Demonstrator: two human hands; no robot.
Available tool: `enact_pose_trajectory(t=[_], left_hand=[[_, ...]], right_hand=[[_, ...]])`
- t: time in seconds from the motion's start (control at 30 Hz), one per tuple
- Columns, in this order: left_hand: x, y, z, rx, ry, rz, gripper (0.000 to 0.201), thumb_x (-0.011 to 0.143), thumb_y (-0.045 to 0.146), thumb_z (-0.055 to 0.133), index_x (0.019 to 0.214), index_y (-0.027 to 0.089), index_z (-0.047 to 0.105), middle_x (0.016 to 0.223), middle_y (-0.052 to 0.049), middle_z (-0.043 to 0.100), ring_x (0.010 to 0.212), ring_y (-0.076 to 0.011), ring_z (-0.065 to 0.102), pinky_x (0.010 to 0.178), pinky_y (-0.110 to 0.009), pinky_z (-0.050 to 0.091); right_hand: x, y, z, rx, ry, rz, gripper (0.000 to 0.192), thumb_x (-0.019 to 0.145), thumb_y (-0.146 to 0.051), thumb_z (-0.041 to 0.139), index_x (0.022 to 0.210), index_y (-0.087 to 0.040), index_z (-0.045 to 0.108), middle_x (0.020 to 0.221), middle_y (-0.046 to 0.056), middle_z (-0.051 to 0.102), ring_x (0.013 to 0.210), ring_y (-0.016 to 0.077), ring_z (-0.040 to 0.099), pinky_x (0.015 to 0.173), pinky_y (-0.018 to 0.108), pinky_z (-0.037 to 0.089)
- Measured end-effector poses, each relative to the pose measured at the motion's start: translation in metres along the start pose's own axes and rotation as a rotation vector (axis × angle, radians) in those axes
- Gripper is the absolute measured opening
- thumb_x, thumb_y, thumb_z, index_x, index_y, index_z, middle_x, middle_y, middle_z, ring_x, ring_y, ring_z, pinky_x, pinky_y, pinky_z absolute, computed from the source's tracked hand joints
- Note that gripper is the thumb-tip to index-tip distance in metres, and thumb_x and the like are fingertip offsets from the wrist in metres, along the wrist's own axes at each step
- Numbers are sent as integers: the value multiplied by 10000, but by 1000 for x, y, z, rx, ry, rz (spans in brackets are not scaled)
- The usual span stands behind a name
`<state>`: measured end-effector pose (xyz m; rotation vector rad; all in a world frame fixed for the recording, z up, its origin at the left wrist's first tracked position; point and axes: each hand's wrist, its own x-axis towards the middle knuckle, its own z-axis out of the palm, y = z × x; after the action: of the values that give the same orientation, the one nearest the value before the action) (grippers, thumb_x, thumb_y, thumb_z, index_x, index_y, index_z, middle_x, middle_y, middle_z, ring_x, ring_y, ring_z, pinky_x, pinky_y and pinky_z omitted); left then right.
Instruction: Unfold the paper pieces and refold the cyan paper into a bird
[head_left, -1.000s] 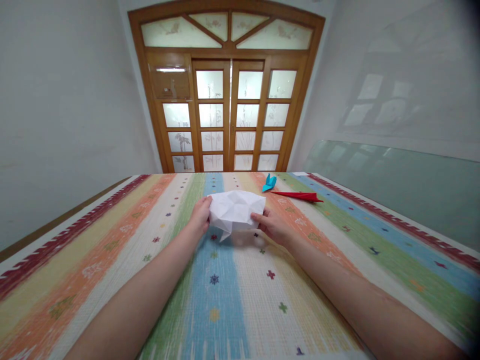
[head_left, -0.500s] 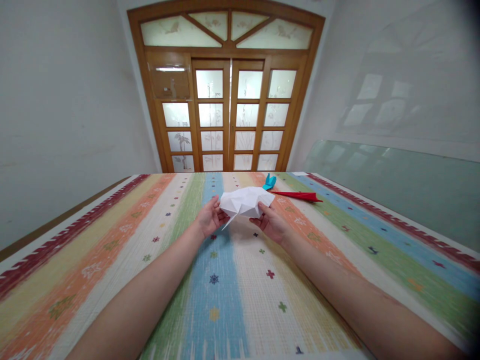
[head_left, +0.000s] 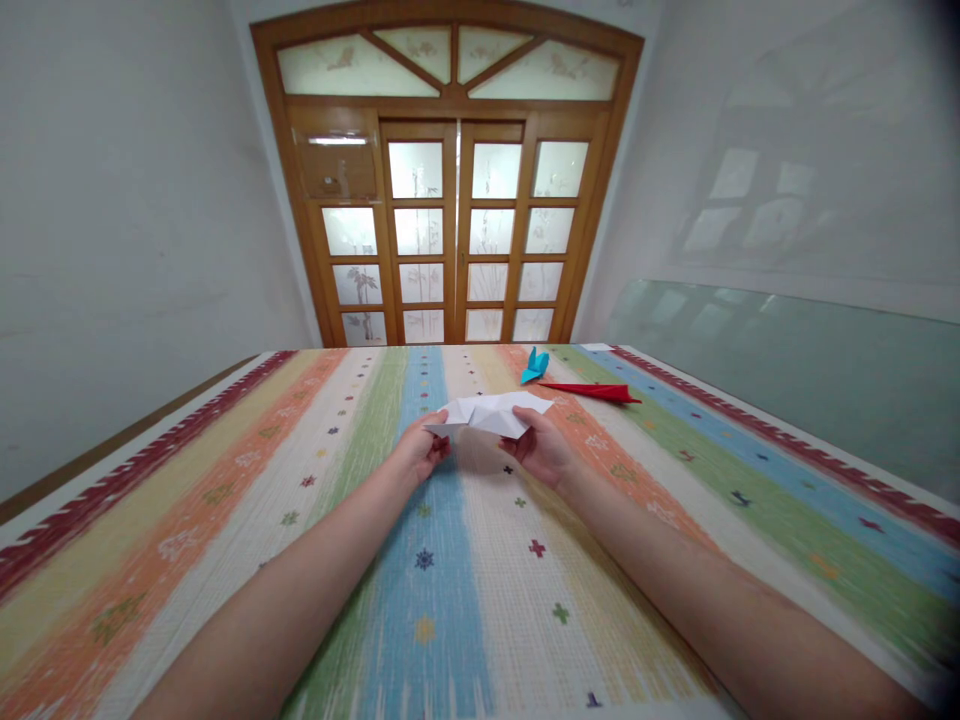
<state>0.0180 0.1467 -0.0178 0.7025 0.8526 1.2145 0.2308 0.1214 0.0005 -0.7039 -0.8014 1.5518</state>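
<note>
Right now I have my left hand (head_left: 420,455) and right hand (head_left: 541,450) over the striped bench (head_left: 225,520), fingers of both pinched shut on a creased white paper (head_left: 491,412) held between them, above the cloth. Beyond it lie a blue paper shape (head_left: 535,365) and a red paper dart (head_left: 592,391).

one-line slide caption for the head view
Both hands, left and right, hold a creased white paper above a striped cloth, near blue and red paper folds.

- White paper (head_left: 491,412): creased, partly folded sheet, flattened almost level, with pointed flaps at both ends.
- It is held up just above the striped tablecloth (head_left: 450,600), over its blue stripe.
</note>
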Motion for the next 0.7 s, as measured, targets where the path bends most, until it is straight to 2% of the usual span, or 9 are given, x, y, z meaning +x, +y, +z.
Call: enact_pose_trajectory(t=[0.1, 0.27, 0.53, 0.7], left_hand=[[-2, 4, 1, -44, 58, 20, 143, 810, 265, 748, 909, 201, 666, 704, 5, 651, 521, -106, 561, 489, -208, 424], [-6, 18, 0, -97, 90, 67, 230, 751, 243, 796, 934, 204, 664, 746, 6, 666, 588, -110, 593, 540, -204, 447], [-9, 32, -2, -85, 26, 135, 206, 734, 237, 782, 876, 203, 637, 802, 14, 662, 673, -113, 620, 627, -227, 487], [-11, 31, -2, 46, -40, 198, 262, 638, 185, 851, 814, 192, 657, 823, 7, 670, 706, -114, 606, 603, -210, 420]], right_hand=[[-4, -1, 4, 6, 11, 30, 96, 892, -203, 609, 978, -180, 645, 843, 40, 747, 637, 166, 673, 529, 274, 600], [-7, -2, 7, -7, 5, 48, 171, 872, -207, 626, 1040, -192, 656, 863, 27, 753, 642, 168, 673, 517, 271, 589], [-8, -5, 5, -49, -25, 75, 189, 840, -210, 660, 1029, -211, 666, 858, 23, 760, 671, 179, 691, 526, 259, 568], [-8, -3, 2, -73, -41, 66, 182, 805, -202, 684, 984, -223, 662, 857, 17, 757, 677, 183, 689, 529, 266, 576]])
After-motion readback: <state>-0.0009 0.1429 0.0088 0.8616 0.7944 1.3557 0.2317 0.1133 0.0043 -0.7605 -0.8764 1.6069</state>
